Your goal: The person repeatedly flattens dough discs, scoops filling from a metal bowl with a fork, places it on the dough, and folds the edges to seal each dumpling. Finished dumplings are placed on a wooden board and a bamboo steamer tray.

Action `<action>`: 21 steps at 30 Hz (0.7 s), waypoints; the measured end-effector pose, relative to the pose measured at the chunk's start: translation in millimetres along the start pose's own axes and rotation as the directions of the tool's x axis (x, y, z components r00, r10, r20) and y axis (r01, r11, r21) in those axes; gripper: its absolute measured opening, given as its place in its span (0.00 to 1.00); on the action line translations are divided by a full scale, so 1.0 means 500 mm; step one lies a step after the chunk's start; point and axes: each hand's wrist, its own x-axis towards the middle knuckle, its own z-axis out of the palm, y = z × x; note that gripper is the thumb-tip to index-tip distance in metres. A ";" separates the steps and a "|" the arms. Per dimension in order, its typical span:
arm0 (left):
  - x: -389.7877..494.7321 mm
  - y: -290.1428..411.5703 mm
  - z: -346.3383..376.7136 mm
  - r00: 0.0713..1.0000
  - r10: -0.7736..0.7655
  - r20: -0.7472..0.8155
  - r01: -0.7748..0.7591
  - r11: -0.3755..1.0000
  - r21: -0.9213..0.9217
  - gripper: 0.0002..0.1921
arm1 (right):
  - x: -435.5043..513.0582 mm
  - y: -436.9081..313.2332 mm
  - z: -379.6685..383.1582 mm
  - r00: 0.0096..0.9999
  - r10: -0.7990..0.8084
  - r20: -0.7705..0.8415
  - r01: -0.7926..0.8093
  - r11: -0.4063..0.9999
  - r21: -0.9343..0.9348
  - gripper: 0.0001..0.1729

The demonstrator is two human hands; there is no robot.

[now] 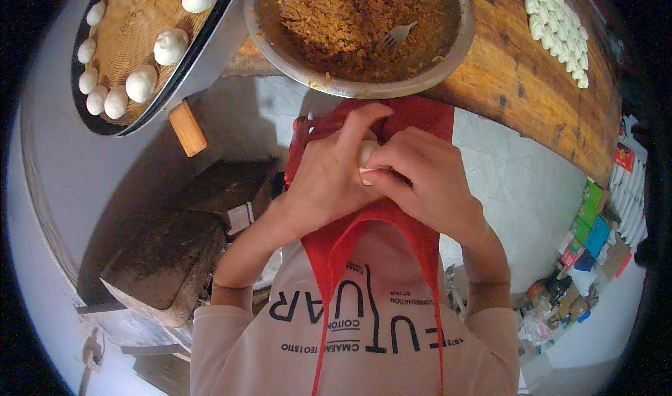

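In front of the red apron (420, 120), my left hand (328, 173) cups a small piece of white dough (367, 157) with the thumb raised. My right hand (425, 173) closes over it from the other side, its thumb and forefinger pinching the dough's edge. Most of the dough is hidden by my fingers. Just beyond my hands stands a metal bowl (362, 89) of brown-orange chopped filling (336, 18), in which a fork (399, 34) rests.
A round woven tray (131, 33) at the upper left carries several dough balls (140, 83) along its rim. Below it a wooden handle (188, 128) sticks out. Pale green dough pieces (559, 33) lie in rows on the wooden table (514, 96). Boxes and bags (583, 238) crowd the right.
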 end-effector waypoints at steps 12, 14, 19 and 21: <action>-0.010 -0.009 -0.001 0.911 0.205 -0.359 -0.283 0.942 -0.181 0.23 | -0.063 0.023 0.050 0.919 0.395 0.020 -0.295 0.652 0.699 0.26; -0.002 -0.012 -0.003 0.860 0.330 -0.389 -0.368 0.929 -0.026 0.29 | -0.074 0.020 0.067 0.917 0.363 0.165 -0.354 0.550 0.757 0.30; 0.004 0.003 -0.008 0.885 0.341 -0.317 -0.373 0.927 -0.044 0.33 | -0.072 -0.002 0.079 0.895 0.392 0.216 -0.352 0.320 0.880 0.29; 0.001 0.004 -0.009 0.914 0.316 -0.255 -0.355 0.926 -0.127 0.32 | -0.066 -0.017 0.078 0.872 0.443 0.209 -0.314 0.177 0.933 0.27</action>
